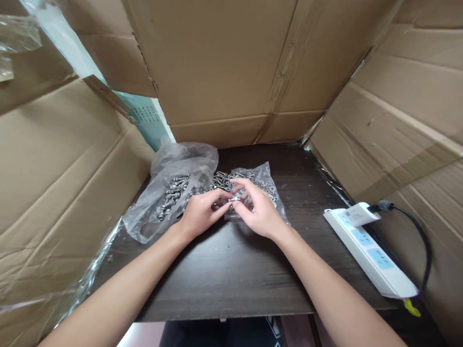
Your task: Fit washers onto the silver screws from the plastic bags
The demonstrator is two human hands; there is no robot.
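A small silver bolt [235, 198] lies level between my two hands, above the edge of a flat plastic bag. The thumb and forefinger of my left hand [203, 207] pinch its left end. My right hand [259, 208] closes thumb and fingers on the other end; whether a nut or washer is on it is too small to tell. Behind my left hand, many metal bolts [173, 193] lie in an open clear plastic bag [139, 219]. More bolts [222, 180] lie between the bags. Loose washers [269, 189] rest on the flat plastic bag [265, 170] behind my right hand.
Cardboard walls [224, 62] enclose the dark wooden table [224, 274] at the back and both sides. At the right stands a white power strip [372, 255] with a white adapter [360, 214] and a black cable [427, 241]. A yellow tag [412, 307] sticks out below it.
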